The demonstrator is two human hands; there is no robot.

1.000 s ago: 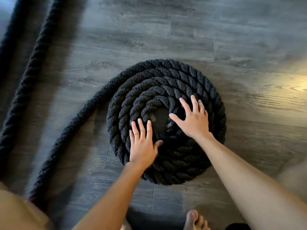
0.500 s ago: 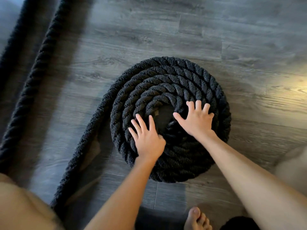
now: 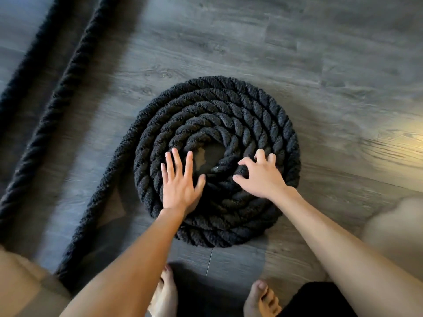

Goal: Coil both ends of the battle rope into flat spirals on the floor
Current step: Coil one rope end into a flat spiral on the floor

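Note:
A thick black battle rope lies wound in a flat spiral [image 3: 229,110] of several turns on the grey wood floor. My left hand [image 3: 179,181] rests flat on the spiral's left inner turns, fingers straight and spread. My right hand [image 3: 261,175] sits on the right inner turns with its fingers curled, digging into the rope. A small gap of bare floor [image 3: 209,156] shows at the spiral's centre between my hands. The rope's tail [image 3: 98,193] leaves the spiral on the left and runs toward the bottom left.
Two more straight runs of the same rope [image 3: 59,88] cross the floor diagonally at the left. My bare feet [image 3: 164,294] stand just below the coil. A bright patch of light [image 3: 407,143] lies on the floor at the right edge.
My right hand's fingers went from spread flat to curled into the inner turns. My left hand shifted slightly on the left turns. The view pulled back, and both feet show.

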